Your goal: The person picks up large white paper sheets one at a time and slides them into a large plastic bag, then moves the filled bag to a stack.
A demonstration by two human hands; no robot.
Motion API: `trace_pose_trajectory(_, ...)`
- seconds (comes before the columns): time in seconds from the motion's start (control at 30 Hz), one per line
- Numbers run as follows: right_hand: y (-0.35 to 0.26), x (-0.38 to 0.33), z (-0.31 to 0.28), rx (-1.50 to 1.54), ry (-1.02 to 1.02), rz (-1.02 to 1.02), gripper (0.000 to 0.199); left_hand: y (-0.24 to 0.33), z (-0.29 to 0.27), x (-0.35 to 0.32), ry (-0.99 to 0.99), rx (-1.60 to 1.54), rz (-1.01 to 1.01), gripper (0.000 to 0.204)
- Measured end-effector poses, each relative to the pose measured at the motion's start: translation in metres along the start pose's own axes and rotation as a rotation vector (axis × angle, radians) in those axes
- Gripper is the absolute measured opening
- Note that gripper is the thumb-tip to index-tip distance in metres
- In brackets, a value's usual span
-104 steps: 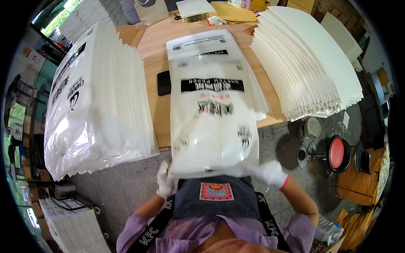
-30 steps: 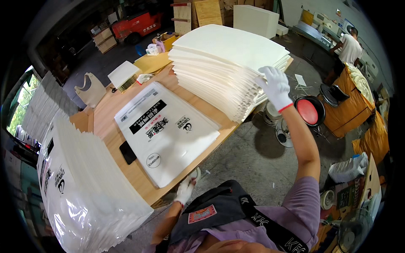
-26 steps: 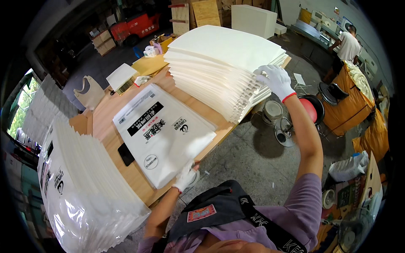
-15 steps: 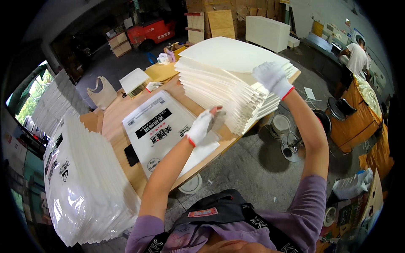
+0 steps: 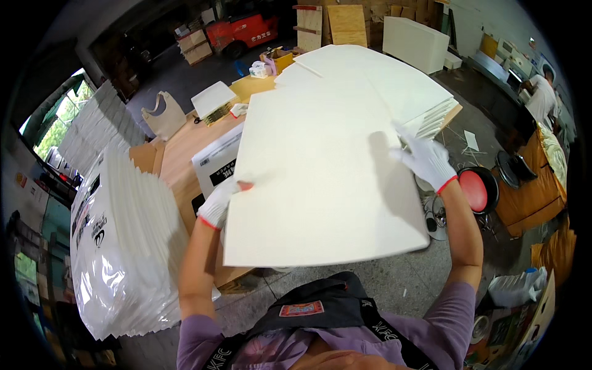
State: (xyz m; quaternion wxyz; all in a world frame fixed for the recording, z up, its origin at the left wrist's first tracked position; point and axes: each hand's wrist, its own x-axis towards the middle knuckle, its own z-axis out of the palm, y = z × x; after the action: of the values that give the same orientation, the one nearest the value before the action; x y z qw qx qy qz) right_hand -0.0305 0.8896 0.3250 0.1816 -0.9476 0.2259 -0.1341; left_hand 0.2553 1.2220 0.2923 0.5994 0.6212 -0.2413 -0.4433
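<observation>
The white-gloved left hand (image 5: pixel 219 202) grips a broad, white, rectangular paper sheaf (image 5: pixel 320 179) over the pale wooden counter (image 5: pixel 177 161); the white-gloved right hand's (image 5: pixel 428 161) hold is unclear. Apparently mid-shift, it calls for two-sided support.

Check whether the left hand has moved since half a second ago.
Yes, leftward: the left hand is now closer to the black phone on the table, at the left edge of the white paper.

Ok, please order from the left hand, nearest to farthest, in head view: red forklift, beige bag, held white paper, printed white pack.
From the left hand:
1. White paper: touching, on its right.
2. Printed white pack: just beyond, on table.
3. Beige bag: farther, to the left.
4. Red forklift: far background.
</observation>
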Motion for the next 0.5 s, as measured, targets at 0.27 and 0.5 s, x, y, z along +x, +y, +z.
trace_pose_trajectory(0.27, -0.007, -0.002, 0.243, 1.399, -0.186, 0.123, 0.040, -0.161, -0.104, -0.003, -0.129, 0.222, -0.198, 0.044)
trace_pose_trajectory(0.5, -0.081, 0.007, 0.274, 0.490, -0.336, 0.284, 0.081, -0.220, 0.064, 0.014, 0.058, 0.992, 0.017, 0.111)
